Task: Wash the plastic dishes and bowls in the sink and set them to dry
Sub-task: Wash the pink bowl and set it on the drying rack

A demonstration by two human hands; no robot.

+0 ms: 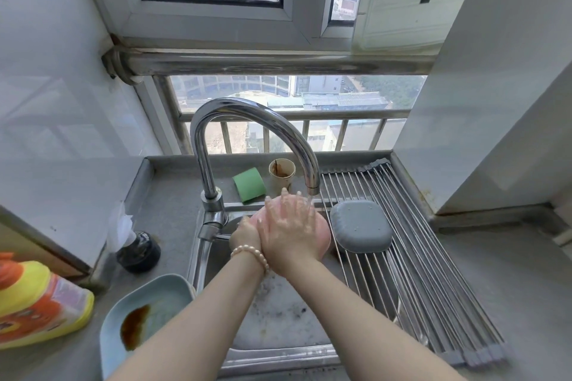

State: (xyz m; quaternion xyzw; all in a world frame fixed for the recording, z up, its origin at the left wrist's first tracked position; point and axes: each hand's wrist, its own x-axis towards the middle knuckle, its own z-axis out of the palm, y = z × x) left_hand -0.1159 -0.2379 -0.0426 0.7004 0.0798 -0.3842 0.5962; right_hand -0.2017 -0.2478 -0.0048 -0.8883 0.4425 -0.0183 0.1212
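Pink plastic shows at the frame's centre, where a bowl [322,233] is held bottom-up over the sink [278,318], just below and left of the tap [247,133] spout. The bowl is gripped at its left rim by the left hand [244,235], whose fingers are curled round the edge; a bead bracelet [250,255] is worn on that wrist. The right hand [291,226] is laid flat across the bowl's upturned base, fingers spread and nearly straight, with the fingertips reaching toward the spout. Most of the bowl is covered by this hand, so only its right side and a strip of its upper left edge are seen. Whether water is running cannot be told for certain.

Just right of the bowl, a grey dish [360,226] is set upside down on the steel roll-up rack [418,272] that spans the sink's right part. At lower left, a pale blue dish [148,312] with a brown stain is placed on the counter beside the sink, partly hidden by the left forearm. A yellow and orange bottle [40,303] lies at the far left edge. Behind the tap, a green sponge [249,184] and a stained paper cup [282,173] are seen on the ledge. A black stopper [139,252] is set left of the sink.
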